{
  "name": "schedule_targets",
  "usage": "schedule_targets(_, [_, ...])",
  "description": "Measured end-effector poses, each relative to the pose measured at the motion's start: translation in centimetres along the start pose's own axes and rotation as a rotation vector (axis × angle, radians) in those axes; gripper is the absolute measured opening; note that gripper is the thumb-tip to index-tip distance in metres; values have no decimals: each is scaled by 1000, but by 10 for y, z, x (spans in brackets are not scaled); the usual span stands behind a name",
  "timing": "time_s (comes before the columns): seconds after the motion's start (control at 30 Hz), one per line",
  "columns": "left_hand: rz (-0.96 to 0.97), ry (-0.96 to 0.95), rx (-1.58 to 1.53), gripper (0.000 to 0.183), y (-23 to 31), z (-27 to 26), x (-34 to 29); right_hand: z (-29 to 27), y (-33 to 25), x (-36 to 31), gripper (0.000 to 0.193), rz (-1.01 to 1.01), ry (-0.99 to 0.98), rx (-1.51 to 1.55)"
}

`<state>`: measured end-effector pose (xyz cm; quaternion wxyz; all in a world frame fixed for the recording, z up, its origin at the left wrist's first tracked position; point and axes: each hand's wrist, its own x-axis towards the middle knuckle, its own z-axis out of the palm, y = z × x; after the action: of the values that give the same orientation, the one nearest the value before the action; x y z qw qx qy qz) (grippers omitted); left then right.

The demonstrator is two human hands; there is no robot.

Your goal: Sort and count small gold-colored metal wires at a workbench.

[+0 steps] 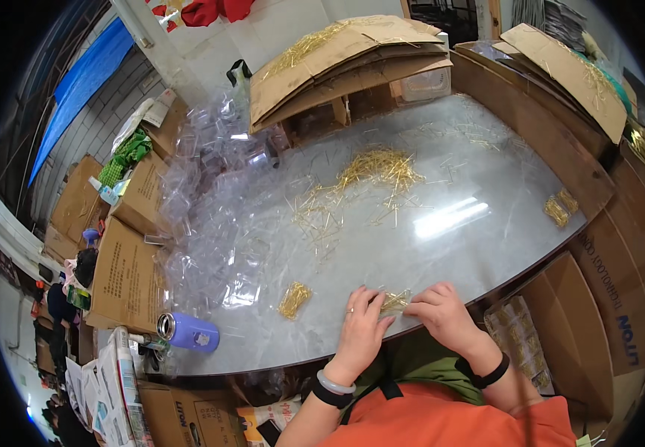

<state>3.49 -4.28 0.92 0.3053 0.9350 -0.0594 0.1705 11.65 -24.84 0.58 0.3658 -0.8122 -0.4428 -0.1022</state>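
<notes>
At the table's near edge, my left hand (362, 328) and my right hand (441, 313) meet around a small bundle of thin gold pins (394, 302). A clear edge shows beside the pins, though I cannot tell whether a plastic box encloses them. My left fingers are curled against the bundle's left side. On its right, my right thumb and fingers are pinched together. Another compact bundle of gold pins (294, 300) lies to the left of my hands. Farther off, a loose heap of gold pins (380, 168) spreads over the grey table (382, 249).
Many clear plastic boxes (222, 201) pile along the table's left side. A purple bottle (190, 332) lies near the front left. Two gold bundles (561, 208) sit at the right edge. Cardboard (352, 63) covers the back; an open carton (568, 328) holding packed bundles stands at right.
</notes>
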Motion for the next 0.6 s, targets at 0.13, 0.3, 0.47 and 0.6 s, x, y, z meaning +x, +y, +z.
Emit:
schedule_targets(0.13, [-29, 5, -22, 50, 2, 2, -1, 11, -3, 1, 22, 96, 173, 6])
schedule_targets(0.3, [9, 20, -24, 52, -7, 4, -6, 2, -20, -2, 22, 193, 242, -183])
schedule_targets(0.47, [59, -46, -93, 53, -7, -2, -5, 3, -14, 10, 18, 196, 258, -191])
schedule_targets(0.6, [69, -58, -111, 55, -6, -1, -3, 18, -7, 15, 16, 140, 188, -153])
